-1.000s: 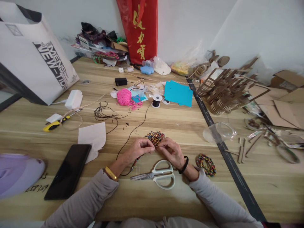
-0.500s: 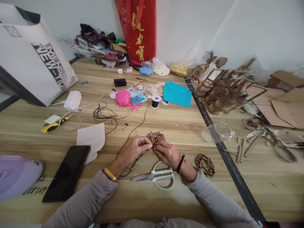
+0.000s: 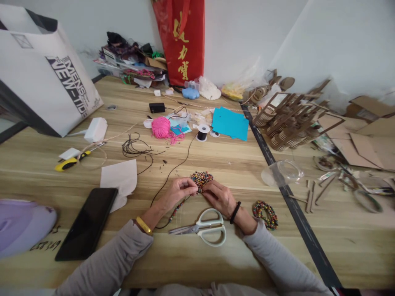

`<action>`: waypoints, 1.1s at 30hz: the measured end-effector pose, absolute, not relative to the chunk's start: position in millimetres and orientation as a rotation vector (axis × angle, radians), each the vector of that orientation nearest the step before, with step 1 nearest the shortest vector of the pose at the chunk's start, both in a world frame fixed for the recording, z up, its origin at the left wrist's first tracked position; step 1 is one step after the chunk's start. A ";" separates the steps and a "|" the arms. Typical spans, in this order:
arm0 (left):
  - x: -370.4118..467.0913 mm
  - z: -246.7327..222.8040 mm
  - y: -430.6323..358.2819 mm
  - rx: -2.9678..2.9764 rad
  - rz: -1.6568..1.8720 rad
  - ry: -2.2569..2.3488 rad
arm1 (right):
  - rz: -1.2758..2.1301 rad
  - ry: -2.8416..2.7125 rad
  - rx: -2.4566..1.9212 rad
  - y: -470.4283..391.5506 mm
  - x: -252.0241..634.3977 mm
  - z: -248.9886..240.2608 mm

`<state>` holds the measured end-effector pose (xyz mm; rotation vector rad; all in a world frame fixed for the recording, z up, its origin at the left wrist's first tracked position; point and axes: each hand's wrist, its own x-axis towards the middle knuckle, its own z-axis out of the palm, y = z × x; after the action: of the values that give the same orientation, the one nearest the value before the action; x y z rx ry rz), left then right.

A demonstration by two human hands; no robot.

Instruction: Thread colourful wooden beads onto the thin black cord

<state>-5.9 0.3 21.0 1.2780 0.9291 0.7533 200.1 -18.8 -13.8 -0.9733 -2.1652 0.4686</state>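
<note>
My left hand [image 3: 179, 191] is closed in a pinch, its fingertips at the near left edge of a pile of small multicoloured beads [image 3: 201, 178]. From beneath those fingers runs a black cord [image 3: 163, 227] with a short row of beads [image 3: 176, 211] threaded on it; its tip is hidden. My right hand [image 3: 220, 198] has its fingers drawn together at the pile's right side, and whatever they grip is too small to make out. Scissors [image 3: 200, 228] with pale handles lie just below both hands. To the right is a coiled bead strand [image 3: 265, 215].
The cord leads back to a black spool [image 3: 202, 132]. Left of me are a dark phone [image 3: 87, 224], white paper [image 3: 119, 176] and a yellow cutter [image 3: 67, 164]. Pink yarn [image 3: 161, 127] and blue sheets [image 3: 230, 123] lie farther back. Brown woven racks [image 3: 286, 119] stand at right.
My right hand has shifted slightly away from my left fingertips, and more of the bead pile shows between them. My left hand stays put. The view has moved a little.
</note>
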 end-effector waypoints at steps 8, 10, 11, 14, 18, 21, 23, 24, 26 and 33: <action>-4.5 24.4 0.9 1.292 0.742 0.938 | 0.326 -2.195 -1.058 -22.1 204.2 -11.5; -4.1 25.3 1.0 1.292 0.743 0.937 | 0.305 -2.233 -1.067 -23.0 202.7 -13.0; -4.0 25.4 1.1 1.291 0.742 0.938 | 0.295 -2.254 -1.070 -23.2 201.7 -13.9; -4.0 25.0 1.3 1.292 0.740 0.938 | 0.259 -2.291 -1.089 -23.0 198.9 -16.4; -4.2 24.4 1.4 1.281 0.737 0.949 | 0.257 -2.302 -1.107 -22.0 197.9 -17.5; -4.2 24.5 1.2 1.274 0.730 0.963 | 0.254 -2.305 -1.105 -22.0 198.3 -16.9; -4.1 24.1 1.2 1.278 0.729 0.954 | 0.239 -2.312 -1.098 -22.3 198.4 -16.3; -4.0 23.8 1.3 1.279 0.730 0.949 | 0.231 -2.318 -1.091 -22.4 198.3 -16.1; -3.7 22.8 1.6 1.272 0.735 0.944 | 0.216 -2.335 -1.061 -22.5 197.7 -15.5; -3.4 24.1 2.0 1.269 0.739 0.943 | 0.194 -2.407 -0.963 -18.4 193.2 -14.2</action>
<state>-3.4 2.0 24.1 1.2690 0.9431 0.7386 193.2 -18.4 -14.2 -0.9628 -2.4071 0.1945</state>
